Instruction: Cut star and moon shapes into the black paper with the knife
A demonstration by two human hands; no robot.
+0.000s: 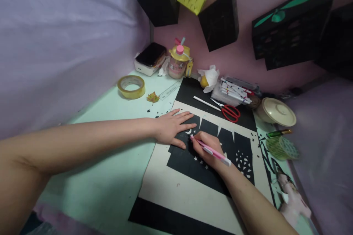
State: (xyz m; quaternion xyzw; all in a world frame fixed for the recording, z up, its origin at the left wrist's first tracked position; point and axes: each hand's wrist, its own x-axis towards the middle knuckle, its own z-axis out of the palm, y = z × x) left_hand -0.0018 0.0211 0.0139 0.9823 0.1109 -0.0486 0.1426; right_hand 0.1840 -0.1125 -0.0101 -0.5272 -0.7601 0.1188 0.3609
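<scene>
Black paper (180,163) lies on a white sheet (154,187), with a crescent, small stars and a cluster of angular holes cut through it. My left hand (172,126) rests flat on its upper left part, fingers spread. In my right hand (208,148) is a slim pink craft knife (211,149) with a white end, gripped like a pen. Its tip meets the paper just below the crescent (188,131), right of my left fingers; the blade is too small to make out. Narrow slits run down from the paper's top edge.
Red-handled scissors (231,113) and a white stick (206,103) lie beyond the paper. Behind are a marker box (234,91) and a yellow-lidded cup (178,62). Tape (131,87), a leaf (153,97) and a ruler (169,91) sit left. Black boxes (220,22) hang above; a lidded bowl (277,112) stands right.
</scene>
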